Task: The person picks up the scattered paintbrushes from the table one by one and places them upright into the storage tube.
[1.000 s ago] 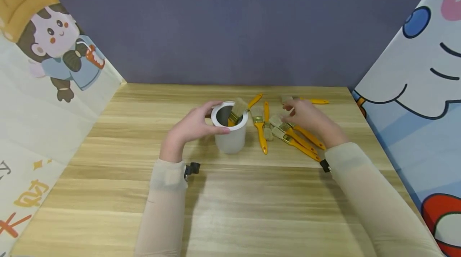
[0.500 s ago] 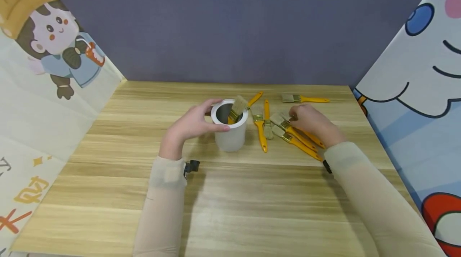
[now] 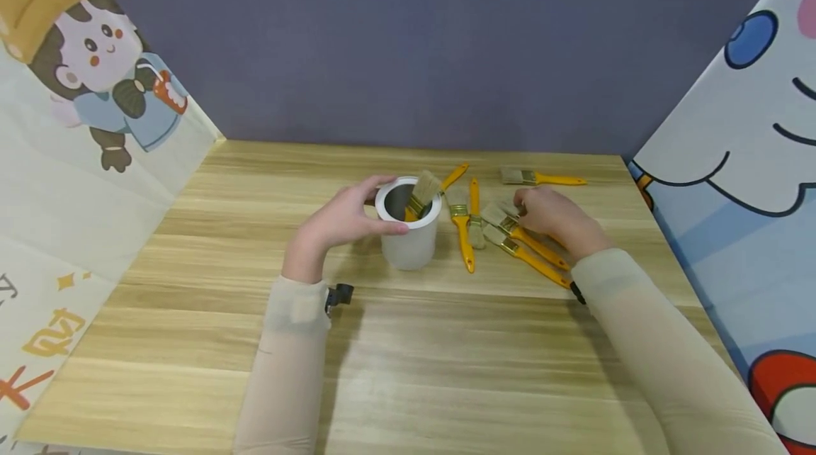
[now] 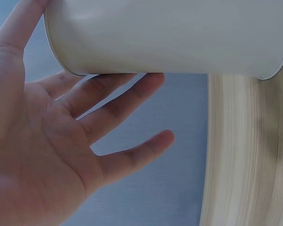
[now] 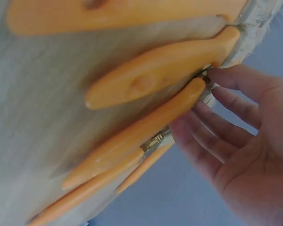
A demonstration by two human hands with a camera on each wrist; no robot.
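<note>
A white cylindrical container [image 3: 408, 249] stands on the table, and my left hand [image 3: 341, 217] grips its rim with the thumb at the near side and fingers behind. In the left wrist view, several fingertips of the left hand [image 4: 61, 132] meet the container wall [image 4: 170, 37]; the little finger stays off it. A paintbrush [image 3: 426, 189] leans inside, bristles up. At the right, my right hand [image 3: 554, 217] pinches a paintbrush [image 5: 132, 134] near its metal ferrule, low over the fanned pile. Two neighbouring paintbrushes [image 3: 542, 249] [image 3: 535, 263] lie beside it, orange handles toward me.
Two paintbrushes [image 3: 463, 235] [image 3: 474, 210] lie between container and pile. Another paintbrush handle [image 3: 455, 175] shows behind the container. One more paintbrush [image 3: 551, 179] lies near the back wall [image 3: 408, 51]. Printed panels [image 3: 57, 178] [image 3: 752, 157] border the wooden table [image 3: 446, 370] on both sides.
My right hand has come down from above the bristles onto the rightmost paintbrush of the pile, its fingers now closed at the ferrule. My left hand and the container have stayed in place.
</note>
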